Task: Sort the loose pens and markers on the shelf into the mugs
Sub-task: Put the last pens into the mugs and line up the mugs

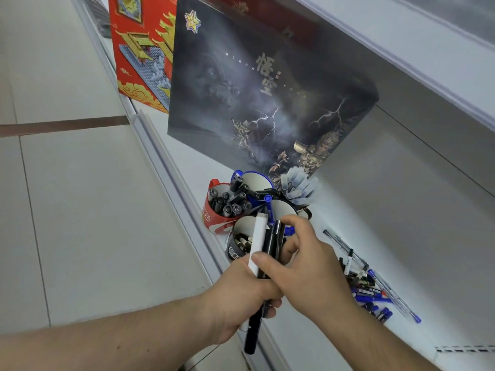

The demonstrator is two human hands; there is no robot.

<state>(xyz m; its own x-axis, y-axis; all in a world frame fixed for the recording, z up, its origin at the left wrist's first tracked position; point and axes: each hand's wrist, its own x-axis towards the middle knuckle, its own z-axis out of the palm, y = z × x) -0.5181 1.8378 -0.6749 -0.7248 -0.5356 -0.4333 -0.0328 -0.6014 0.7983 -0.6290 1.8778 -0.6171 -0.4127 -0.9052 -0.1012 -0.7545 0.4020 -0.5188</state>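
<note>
Loose pens (375,287) beside filled mugs (227,207)

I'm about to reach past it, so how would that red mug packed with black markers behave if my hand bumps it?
The red mug probably resists tipping: it looks squat and is crowded with black markers, adding weight. It seems hemmed in by the blue mug, so it would likely nudge that rather than slide freely. The markers may rattle.

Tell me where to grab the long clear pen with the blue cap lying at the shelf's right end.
Pinch the clear pen mid-barrel, coming from above. It lies flat on the shelf, its far side bare, the near side against the loose pile. Both the left hand and right hand currently hold markers.
</note>
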